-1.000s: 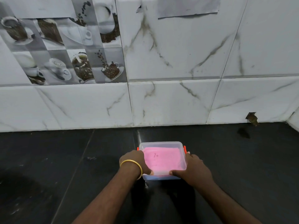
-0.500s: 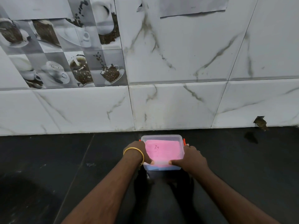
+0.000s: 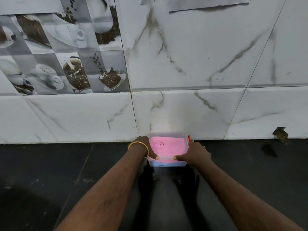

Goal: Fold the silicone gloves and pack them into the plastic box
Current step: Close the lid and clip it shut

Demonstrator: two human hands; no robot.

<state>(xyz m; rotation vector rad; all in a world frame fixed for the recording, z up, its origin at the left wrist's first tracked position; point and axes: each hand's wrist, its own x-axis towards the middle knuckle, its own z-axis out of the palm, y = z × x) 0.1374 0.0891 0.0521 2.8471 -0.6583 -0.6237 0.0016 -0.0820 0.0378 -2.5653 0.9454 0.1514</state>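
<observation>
The plastic box [image 3: 168, 148] has been pushed far, up to the wall [image 3: 166, 114]. It's gripped by left hand [image 3: 143, 147] & right hand [image 3: 196, 153], thumbs clamped on the near rim (pink glove [image 3: 166, 145] inside). Packing looks done; next, release.

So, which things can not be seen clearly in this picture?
Head view only:
- Left side of the plastic box: hidden behind the left hand.
- Blue item under the pink glove: mostly covered.
- Dark mark on the pink glove: too small to read.
- Right hand fingertips: out of sight.
</observation>
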